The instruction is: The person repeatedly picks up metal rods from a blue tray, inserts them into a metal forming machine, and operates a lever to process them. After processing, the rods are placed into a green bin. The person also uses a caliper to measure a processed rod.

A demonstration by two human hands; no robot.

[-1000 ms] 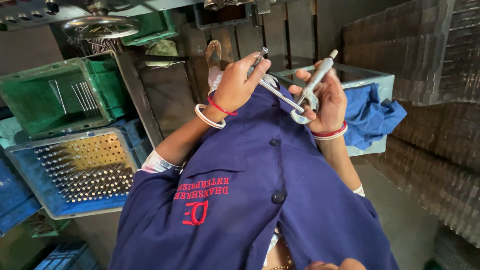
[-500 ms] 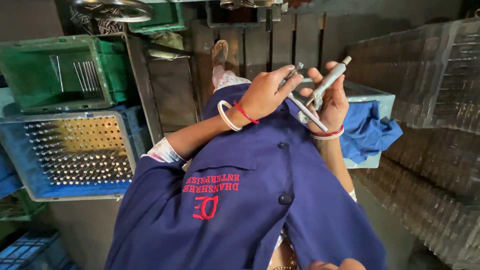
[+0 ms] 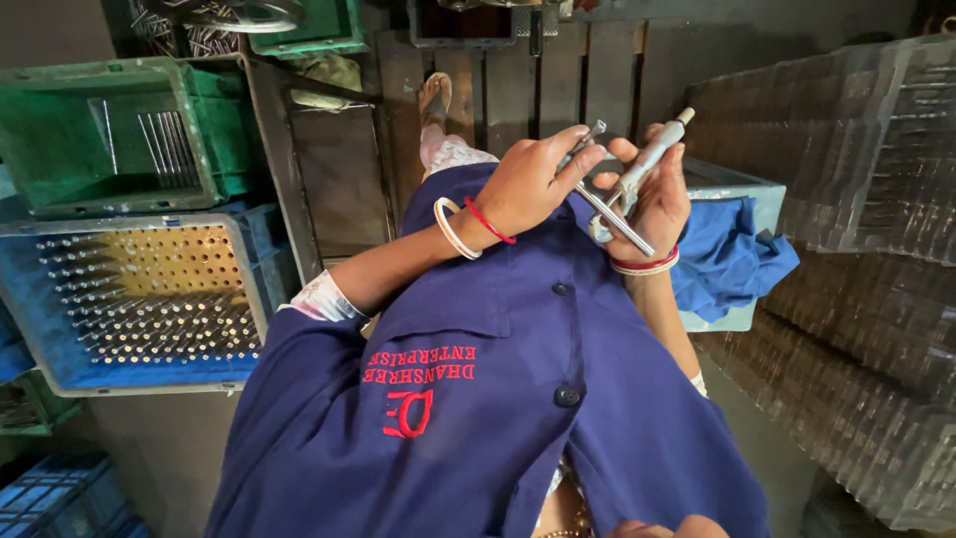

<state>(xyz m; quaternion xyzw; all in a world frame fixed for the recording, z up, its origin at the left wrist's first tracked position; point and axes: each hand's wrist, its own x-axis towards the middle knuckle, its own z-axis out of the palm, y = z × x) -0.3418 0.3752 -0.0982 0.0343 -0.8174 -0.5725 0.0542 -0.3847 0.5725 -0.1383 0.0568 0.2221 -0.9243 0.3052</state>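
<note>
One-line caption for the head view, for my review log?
Left hand and right hand hold a metal tool over a navy coat, crates of pins alongside.

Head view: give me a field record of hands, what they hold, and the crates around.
left hand: pinches the upper end of a thin metal rod
right hand: grips a silver cylindrical metal tool, tip pointing up
rod and tool: crossed between the two hands
wrists: white bangle and red bangle on left
blue crate: perforated tray with many upright metal pins
green crate: a few thin rods inside
blue cloth: draped over a grey crate
garment: navy buttoned coat
</note>
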